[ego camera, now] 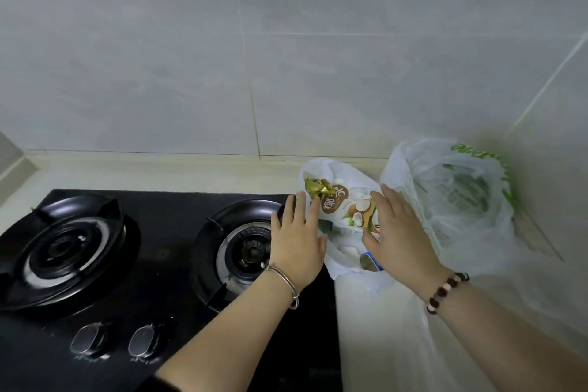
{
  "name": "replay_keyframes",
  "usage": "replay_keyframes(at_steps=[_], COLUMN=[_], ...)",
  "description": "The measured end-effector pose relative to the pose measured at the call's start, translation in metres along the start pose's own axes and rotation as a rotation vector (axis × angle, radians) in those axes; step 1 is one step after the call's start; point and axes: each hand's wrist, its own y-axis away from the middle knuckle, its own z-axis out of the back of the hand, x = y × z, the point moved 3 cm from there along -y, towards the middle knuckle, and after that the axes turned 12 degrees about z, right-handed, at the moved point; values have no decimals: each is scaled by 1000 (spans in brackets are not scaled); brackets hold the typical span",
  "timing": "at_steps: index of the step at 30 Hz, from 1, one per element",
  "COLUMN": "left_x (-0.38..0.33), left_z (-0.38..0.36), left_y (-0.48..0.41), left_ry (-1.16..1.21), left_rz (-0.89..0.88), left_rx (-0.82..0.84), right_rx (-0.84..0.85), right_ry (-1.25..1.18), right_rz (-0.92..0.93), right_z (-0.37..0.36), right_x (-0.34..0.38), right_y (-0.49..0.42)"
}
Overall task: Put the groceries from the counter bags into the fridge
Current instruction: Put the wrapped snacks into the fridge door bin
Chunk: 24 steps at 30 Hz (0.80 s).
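A white plastic bag point(342, 173) lies open on the counter right of the stove. A coconut snack packet point(346, 205) with a gold twisted top pokes out of it. Below the packet, a blue-rimmed item point(370, 261) shows in the bag's mouth. My left hand point(297, 239) rests flat against the bag's left side, fingers spread. My right hand point(397, 232) is flat on the right side of the packet, fingers apart. Neither hand is closed on anything. A second, translucent bag with green print point(458, 191) stands in the corner behind my right hand.
A black two-burner gas stove point(159, 264) fills the left, its right burner point(248, 248) just under my left wrist. Two knobs point(117, 339) sit at its front. Grey tiled walls point(286, 57) close the back and right side. Pale counter point(381, 344) runs along the front right.
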Motion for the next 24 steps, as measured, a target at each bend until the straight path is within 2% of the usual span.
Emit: replay_keyframes(at_steps=[6, 11, 19, 24], left_x=[0, -10, -22, -22], left_z=[-20, -28, -43, -45], left_y=[-30, -62, -124, -141], left_ry=[-30, -73, -273, -393], left_rz=[-3, -62, -69, -125], left_rx=[86, 85, 130, 104], right_rx=[124, 246, 368, 428], right_ry=[-56, -23, 194, 236], right_rz=[65, 135, 159, 176], right_z=[-18, -38, -56, -61], right_x=[-24, -37, -57, -64], right_y=[-26, -52, -77, -79])
